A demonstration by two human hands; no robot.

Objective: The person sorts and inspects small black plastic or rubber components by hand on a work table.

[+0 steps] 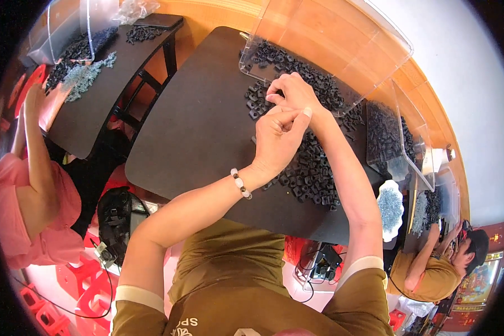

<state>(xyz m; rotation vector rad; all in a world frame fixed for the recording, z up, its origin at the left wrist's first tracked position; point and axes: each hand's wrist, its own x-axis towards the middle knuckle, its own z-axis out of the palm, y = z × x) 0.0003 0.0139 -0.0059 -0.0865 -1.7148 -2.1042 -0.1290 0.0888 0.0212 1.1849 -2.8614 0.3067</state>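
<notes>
My left hand (280, 137) is closed, its thumb and fingers drawn together against the inner side of my right wrist. Whether anything lies in that pinch cannot be made out. Just beyond it, my right hand (295, 92) has its fingers curled inward over the pile. What they hold, if anything, is hidden. Below and around both hands, small black plastic pieces (311, 176) lie loose on the dark table (193, 106). More of them sit at the mouth of a large clear plastic bin (330, 39) tipped on its side. A beaded bracelet (239, 183) circles my left wrist.
On the right stand a second clear bin (387, 134) of black pieces and a white scalloped dish (390, 210) of small grey-blue parts. A person in pink (39, 207) works at another table on the left; another person (439, 263) sits at right. Red stools (89, 285) stand below.
</notes>
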